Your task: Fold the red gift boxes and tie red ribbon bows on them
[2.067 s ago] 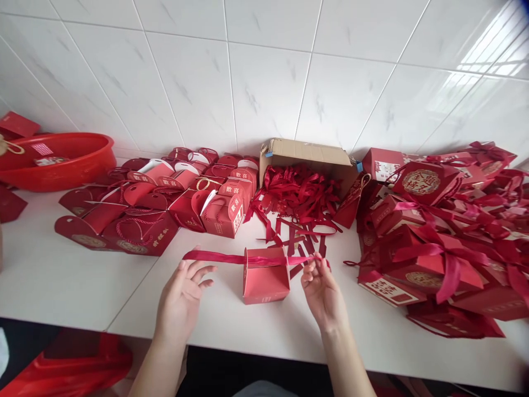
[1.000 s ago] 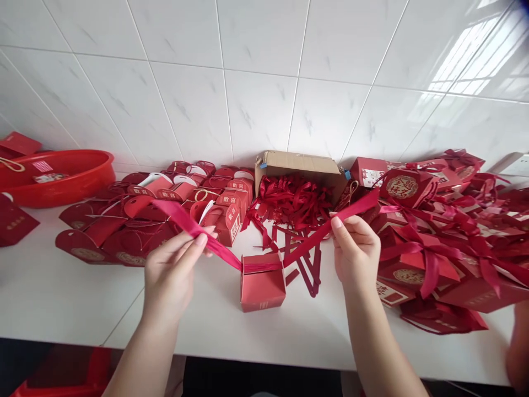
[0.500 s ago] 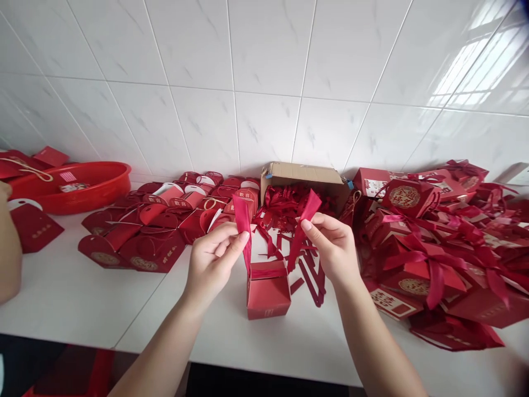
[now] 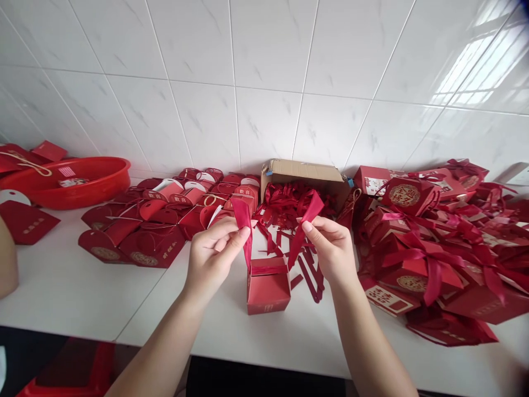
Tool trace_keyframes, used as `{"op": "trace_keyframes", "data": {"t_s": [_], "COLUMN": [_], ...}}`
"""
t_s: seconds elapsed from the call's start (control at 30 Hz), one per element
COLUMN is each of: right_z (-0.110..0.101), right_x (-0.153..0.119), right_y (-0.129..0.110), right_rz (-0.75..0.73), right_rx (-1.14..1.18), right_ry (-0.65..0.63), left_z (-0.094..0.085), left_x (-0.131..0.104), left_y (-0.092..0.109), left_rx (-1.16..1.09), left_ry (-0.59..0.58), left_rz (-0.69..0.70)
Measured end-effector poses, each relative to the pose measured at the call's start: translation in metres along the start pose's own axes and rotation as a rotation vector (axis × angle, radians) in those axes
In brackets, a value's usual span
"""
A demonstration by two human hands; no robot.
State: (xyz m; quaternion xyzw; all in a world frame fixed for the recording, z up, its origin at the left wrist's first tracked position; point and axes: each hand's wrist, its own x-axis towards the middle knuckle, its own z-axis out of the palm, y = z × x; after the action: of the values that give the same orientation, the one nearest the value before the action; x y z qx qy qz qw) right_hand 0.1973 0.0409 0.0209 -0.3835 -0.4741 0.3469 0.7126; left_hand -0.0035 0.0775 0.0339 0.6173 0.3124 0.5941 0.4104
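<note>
A small red gift box (image 4: pixel 268 292) stands on the white table in front of me, with a dark red ribbon (image 4: pixel 266 267) running across its top. My left hand (image 4: pixel 217 251) pinches one raised end of this ribbon between thumb and fingers, up and to the left of the box. The other end is pinched by my right hand (image 4: pixel 330 242), up and to the right. Both ends slant outward from the box, and their tips stick up above my fingers. Behind the box lie loose dark red strips (image 4: pixel 309 275).
A cardboard carton (image 4: pixel 306 168) full of red ribbons sits against the tiled wall. Folded red boxes (image 4: pixel 152 242) cluster on the left, beside a red basin (image 4: pixel 95 182). Ribbon-tied boxes (image 4: pixel 417 270) pile up on the right. Another person's arm (image 4: pixel 7 264) shows at the left edge.
Both hands keep their pinch on the ribbon ends, almost unmoved. The view has shifted slightly, and the other person's arm at the left shows a little less.
</note>
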Motion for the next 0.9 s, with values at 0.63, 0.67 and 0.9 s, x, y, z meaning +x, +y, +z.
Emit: {"op": "trace_keyframes", "data": {"t_s": [0.63, 0.67, 0.9], "right_z": [0.013, 0.013, 0.002], "right_x": [0.005, 0.005, 0.017], "right_y": [-0.015, -0.014, -0.012], "right_rz": [-0.103, -0.099, -0.292], "right_rx": [-0.173, -0.173, -0.353], "right_ry": [-0.475, -0.464, -0.624], "left_z": [0.019, 0.017, 0.004], "left_x": [0.008, 0.007, 0.011], "left_y": [0.010, 0.009, -0.004], "left_rx": [0.185, 0.196, -0.001], "left_ry": [-0.206, -0.225, -0.417], "left_rz": [0.051, 0.054, -0.301]}}
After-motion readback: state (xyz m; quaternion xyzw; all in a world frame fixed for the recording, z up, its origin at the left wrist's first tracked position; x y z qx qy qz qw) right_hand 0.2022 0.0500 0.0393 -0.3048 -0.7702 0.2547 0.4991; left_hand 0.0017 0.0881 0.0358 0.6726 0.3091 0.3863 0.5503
